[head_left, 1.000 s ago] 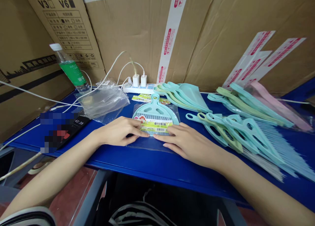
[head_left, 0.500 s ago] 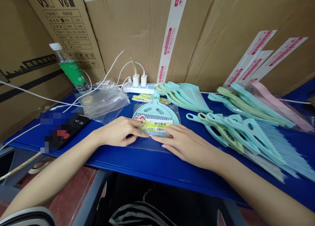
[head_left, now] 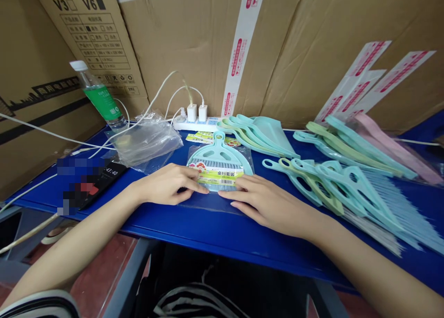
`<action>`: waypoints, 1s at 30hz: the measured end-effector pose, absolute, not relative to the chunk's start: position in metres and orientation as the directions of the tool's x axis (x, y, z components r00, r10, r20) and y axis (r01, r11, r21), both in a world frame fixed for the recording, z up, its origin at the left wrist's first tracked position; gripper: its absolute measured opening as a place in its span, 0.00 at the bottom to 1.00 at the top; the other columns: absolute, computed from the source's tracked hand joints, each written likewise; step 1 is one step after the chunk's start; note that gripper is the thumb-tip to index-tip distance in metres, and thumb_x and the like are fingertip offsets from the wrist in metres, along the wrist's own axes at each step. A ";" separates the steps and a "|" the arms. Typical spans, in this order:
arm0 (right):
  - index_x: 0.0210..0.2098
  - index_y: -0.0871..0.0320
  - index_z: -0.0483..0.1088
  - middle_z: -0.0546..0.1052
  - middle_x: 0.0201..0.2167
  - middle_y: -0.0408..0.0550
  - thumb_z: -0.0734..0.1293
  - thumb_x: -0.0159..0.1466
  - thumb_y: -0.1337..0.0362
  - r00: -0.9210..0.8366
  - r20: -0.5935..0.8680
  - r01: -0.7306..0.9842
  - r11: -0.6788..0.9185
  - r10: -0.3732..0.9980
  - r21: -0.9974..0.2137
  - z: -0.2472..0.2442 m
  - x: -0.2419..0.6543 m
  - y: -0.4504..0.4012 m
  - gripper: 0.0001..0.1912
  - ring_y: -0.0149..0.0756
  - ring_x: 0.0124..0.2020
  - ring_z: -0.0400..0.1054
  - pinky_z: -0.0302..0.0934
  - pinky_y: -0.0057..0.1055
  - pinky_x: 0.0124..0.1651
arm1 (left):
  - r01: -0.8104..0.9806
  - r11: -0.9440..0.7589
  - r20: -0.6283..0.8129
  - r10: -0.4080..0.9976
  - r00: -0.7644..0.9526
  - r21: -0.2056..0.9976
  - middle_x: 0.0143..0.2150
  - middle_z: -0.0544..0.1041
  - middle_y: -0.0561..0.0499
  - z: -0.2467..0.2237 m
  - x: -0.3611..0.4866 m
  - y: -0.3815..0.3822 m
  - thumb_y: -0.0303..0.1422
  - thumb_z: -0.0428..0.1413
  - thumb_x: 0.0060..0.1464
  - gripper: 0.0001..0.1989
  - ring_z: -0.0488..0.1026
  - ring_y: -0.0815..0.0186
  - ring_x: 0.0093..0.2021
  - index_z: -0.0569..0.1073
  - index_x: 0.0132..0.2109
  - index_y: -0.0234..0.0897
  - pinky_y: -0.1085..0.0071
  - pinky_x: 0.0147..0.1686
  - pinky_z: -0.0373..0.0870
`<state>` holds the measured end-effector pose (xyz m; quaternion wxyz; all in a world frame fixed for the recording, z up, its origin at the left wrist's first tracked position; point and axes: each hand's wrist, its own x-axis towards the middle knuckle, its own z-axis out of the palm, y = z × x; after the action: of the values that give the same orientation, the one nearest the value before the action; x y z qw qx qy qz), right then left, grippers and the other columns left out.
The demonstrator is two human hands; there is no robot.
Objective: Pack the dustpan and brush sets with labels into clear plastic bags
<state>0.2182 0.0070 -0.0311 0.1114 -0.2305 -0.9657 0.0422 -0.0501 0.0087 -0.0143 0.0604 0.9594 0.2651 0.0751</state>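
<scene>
A light-blue dustpan and brush set (head_left: pixel 219 147) lies flat on the blue table inside a clear plastic bag (head_left: pixel 208 203). Across its bristles sits a yellow-green printed label card (head_left: pixel 222 174). My left hand (head_left: pixel 169 184) rests palm down at the bag's lower left, index finger stretched onto the film, other fingers bent over the label's edge. From the right, my right hand (head_left: pixel 263 200) mirrors it, with finger and thumb extended on the bag's lower part. The two fingertips are slightly apart. Neither hand lifts the set; the undersides of my fingers are hidden.
Loose brushes (head_left: pixel 333 188) lie to the right, with dustpans (head_left: pixel 267 135) behind. More dustpans (head_left: pixel 367 144) lie far right. Plastic bags (head_left: pixel 145 140), a bottle (head_left: pixel 100 100), a phone (head_left: pixel 100 181) and cables occupy the left. A power strip (head_left: pixel 197 124) stands before cardboard boxes (head_left: pixel 194 40).
My right hand has slid slightly right along the bag's lower part, widening the gap between the fingertips. My left hand has barely shifted; the bagged set stays put.
</scene>
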 end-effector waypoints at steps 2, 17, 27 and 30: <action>0.50 0.56 0.76 0.72 0.32 0.50 0.60 0.69 0.67 -0.863 0.213 0.435 0.889 0.457 -0.143 -0.029 0.219 0.006 0.16 0.40 0.37 0.68 0.67 0.38 0.39 | 0.509 -0.845 0.115 0.528 0.841 0.163 0.34 0.75 0.50 -0.015 -0.050 0.007 0.24 0.48 0.59 0.19 0.73 0.68 0.34 0.78 0.51 0.43 0.74 0.36 0.68; 0.45 0.56 0.75 0.77 0.48 0.53 0.60 0.68 0.69 -0.862 0.272 0.414 0.904 0.427 -0.106 -0.028 0.220 0.007 0.13 0.46 0.50 0.70 0.67 0.46 0.49 | 0.459 -0.876 0.185 0.480 0.858 0.148 0.51 0.77 0.48 -0.014 -0.048 0.008 0.22 0.48 0.56 0.19 0.73 0.62 0.51 0.78 0.48 0.41 0.62 0.53 0.72; 0.44 0.58 0.74 0.76 0.47 0.54 0.61 0.67 0.69 -0.859 0.280 0.421 0.903 0.429 -0.091 -0.027 0.220 0.007 0.11 0.47 0.52 0.68 0.66 0.47 0.52 | 0.470 -0.873 0.195 0.488 0.851 0.132 0.53 0.75 0.45 -0.014 -0.048 0.006 0.22 0.48 0.56 0.19 0.73 0.60 0.54 0.78 0.48 0.40 0.62 0.52 0.72; 0.47 0.57 0.73 0.75 0.50 0.54 0.61 0.66 0.70 -0.861 0.283 0.418 0.905 0.423 -0.081 -0.028 0.220 0.008 0.13 0.47 0.53 0.67 0.66 0.48 0.53 | 0.474 -0.870 0.190 0.492 0.849 0.133 0.55 0.74 0.45 -0.015 -0.049 0.006 0.22 0.49 0.55 0.19 0.71 0.59 0.56 0.78 0.48 0.41 0.61 0.53 0.72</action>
<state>0.2203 0.0080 -0.0282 0.1484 -0.2178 -0.9646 0.0085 -0.0487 0.0063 -0.0150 0.0406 0.9608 0.2515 0.1097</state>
